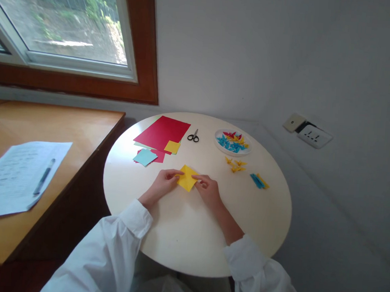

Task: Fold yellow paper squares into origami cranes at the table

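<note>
A square of yellow origami paper (187,179) with crease lines is held just over the round white table, one corner pointing toward me. My left hand (164,185) pinches its left corner between thumb and fingers. At the opposite corner, my right hand (209,190) grips the paper in the same way. Several small yellow paper cranes (236,166) sit to the right, beyond my right hand. Light blue paper squares (145,157) lie beyond my left hand, partly over red ones (159,156).
Farther back on the table (188,235) are red sheets (164,132), a yellow square (172,147), black-handled scissors (193,137) and a white plate (216,147) of folded cranes. Blue and yellow strips (258,181) lie right. A wooden desk (91,131) with written paper (13,172) and a pen (44,176) stands left.
</note>
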The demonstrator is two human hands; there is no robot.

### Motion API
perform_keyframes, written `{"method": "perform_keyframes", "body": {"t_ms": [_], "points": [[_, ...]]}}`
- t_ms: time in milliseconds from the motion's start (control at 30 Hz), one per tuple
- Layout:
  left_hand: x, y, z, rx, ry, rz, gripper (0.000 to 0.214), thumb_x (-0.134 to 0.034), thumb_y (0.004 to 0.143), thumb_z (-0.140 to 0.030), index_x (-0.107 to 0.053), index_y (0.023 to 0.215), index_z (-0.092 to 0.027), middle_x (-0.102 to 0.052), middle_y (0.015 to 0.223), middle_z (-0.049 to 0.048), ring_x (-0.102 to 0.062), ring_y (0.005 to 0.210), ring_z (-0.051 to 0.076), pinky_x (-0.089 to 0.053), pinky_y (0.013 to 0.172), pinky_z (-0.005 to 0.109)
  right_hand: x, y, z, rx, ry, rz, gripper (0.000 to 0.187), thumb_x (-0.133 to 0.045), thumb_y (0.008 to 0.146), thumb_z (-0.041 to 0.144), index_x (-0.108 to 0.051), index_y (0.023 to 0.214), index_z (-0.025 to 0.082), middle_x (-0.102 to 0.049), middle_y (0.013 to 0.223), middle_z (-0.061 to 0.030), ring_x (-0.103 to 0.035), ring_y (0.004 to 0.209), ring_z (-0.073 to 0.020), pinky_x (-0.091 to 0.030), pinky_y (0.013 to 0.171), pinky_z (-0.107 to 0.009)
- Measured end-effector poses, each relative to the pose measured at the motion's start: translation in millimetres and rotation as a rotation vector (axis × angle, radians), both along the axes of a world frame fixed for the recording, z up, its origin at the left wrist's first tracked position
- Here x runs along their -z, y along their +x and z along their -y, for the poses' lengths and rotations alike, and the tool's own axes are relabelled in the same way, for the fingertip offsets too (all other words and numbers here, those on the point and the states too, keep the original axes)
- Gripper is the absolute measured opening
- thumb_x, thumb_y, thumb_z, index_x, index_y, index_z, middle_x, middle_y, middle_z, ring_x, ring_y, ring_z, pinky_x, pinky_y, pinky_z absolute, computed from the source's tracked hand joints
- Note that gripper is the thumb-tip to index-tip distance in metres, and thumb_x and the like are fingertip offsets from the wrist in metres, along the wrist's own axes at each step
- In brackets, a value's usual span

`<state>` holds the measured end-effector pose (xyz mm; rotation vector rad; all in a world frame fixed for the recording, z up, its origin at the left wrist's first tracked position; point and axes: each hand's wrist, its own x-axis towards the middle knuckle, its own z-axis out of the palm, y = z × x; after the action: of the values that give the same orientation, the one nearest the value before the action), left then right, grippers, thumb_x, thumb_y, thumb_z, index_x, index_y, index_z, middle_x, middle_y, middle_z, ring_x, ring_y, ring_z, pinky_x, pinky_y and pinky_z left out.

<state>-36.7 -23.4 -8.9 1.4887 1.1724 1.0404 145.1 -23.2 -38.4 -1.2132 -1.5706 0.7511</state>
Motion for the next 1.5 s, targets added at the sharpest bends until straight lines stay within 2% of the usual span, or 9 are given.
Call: {"method": "perform_keyframes", "body": {"t_ms": [200,333,533,767,900,1100,1300,1400,1500], "points": [[3.7,2.2,3.2,0.038,0.219,-0.24,0.026,-0.047,0.072,-0.016,-0.068,0.089,-0.016,-0.066,0.098,0.009,-0.06,0.087,0.019,-0.048,0.078,0.031,2.2,13.0,2.2,-0.039,0.039,0.071,0.025,-0.053,0.07,0.014,-0.069,0.088,0.021,-0.065,0.092,-0.0065,-0.06,0.089,-0.0174,-0.053,0.07,-0.029],[2.8,5.4,8.1,0.079,0.364,-0.557,0.027,-0.049,0.072,-0.016,-0.068,0.091,-0.019,-0.06,0.108,0.0093,-0.054,0.1,0.023,-0.039,0.092,0.041,-0.2,22.0,4.8,-0.062,0.09,0.204,0.027,-0.053,0.07,0.007,-0.068,0.088,0.02,-0.065,0.089,-0.0065,-0.06,0.087,-0.0174,-0.051,0.077,-0.032],[4.2,18.3,20.9,0.092,0.581,-0.912,0.031,-0.044,0.076,-0.014,-0.064,0.1,-0.02,-0.051,0.124,0.0116,-0.042,0.113,0.03,-0.026,0.095,0.05,-4.9,35.8,8.3,-0.118,0.168,0.418,0.026,-0.054,0.072,0.006,-0.067,0.087,0.022,-0.066,0.088,-0.005,-0.058,0.087,-0.018,-0.048,0.081,-0.036],[7.8,28.1,25.1,0.181,0.653,-1.016,0.032,-0.036,0.08,-0.009,-0.061,0.098,-0.018,-0.062,0.103,0.0104,-0.048,0.106,0.027,-0.019,0.098,0.051,-9.4,48.5,14.6,-0.04,0.378,0.627,0.02,-0.058,0.075,0.013,-0.067,0.09,0.021,-0.057,0.11,-0.0103,-0.049,0.106,-0.0233,-0.041,0.089,-0.041],[9.2,29.4,25.8,0.162,0.719,-1.05,0.029,-0.039,0.079,-0.009,-0.06,0.098,-0.017,-0.062,0.101,0.0115,-0.05,0.101,0.025,-0.021,0.096,0.05,-20.0,52.2,18.5,-0.117,0.461,0.769,0.018,-0.054,0.08,0.013,-0.066,0.09,0.022,-0.061,0.109,-0.0082,-0.05,0.106,-0.0219,-0.036,0.089,-0.04],[4.2,28.6,22.7,0.154,0.772,-1.072,0.022,-0.04,0.083,-0.012,-0.06,0.091,-0.017,-0.065,0.096,0.0096,-0.052,0.095,0.024,-0.021,0.091,0.048,-23.4,53.9,14.9,-0.242,0.359,0.796,0.015,-0.05,0.086,0.021,-0.064,0.092,0.021,-0.067,0.093,-0.0042,-0.058,0.091,-0.0169,-0.032,0.085,-0.037],[-6.4,24.9,13.0,0.174,0.595,-0.921,0.02,-0.039,0.087,-0.021,-0.059,0.088,-0.019,-0.068,0.088,0.0043,-0.056,0.087,0.019,-0.021,0.088,0.045,-24.8,44.9,8.9,-0.153,0.18,0.635,0.015,-0.051,0.085,0.02,-0.064,0.08,0.02,-0.067,0.088,-0.0031,-0.057,0.085,-0.0156,-0.033,0.079,-0.033],[-9.6,22.9,10.8,0.156,0.492,-0.845,0.022,-0.039,0.087,-0.019,-0.053,0.104,-0.019,-0.069,0.087,0.003,-0.057,0.087,0.018,-0.02,0.088,0.043,-27.9,37.9,5.7,-0.108,0.016,0.609,0.015,-0.051,0.084,0.018,-0.062,0.073,0.019,-0.066,0.083,-0.0019,-0.056,0.082,-0.0161,-0.032,0.075,-0.032],[-12.4,21.6,11.4,0.161,0.427,-0.777,0.032,-0.035,0.087,-0.016,-0.039,0.119,-0.02,-0.069,0.092,0.0023,-0.056,0.092,0.017,-0.019,0.09,0.042,-30.0,30.7,1.8,-0.052,-0.051,0.634,0.016,-0.05,0.083,0.018,-0.059,0.07,0.017,-0.064,0.077,-0.0022,-0.054,0.078,-0.0166,-0.031,0.073,-0.031]]}}
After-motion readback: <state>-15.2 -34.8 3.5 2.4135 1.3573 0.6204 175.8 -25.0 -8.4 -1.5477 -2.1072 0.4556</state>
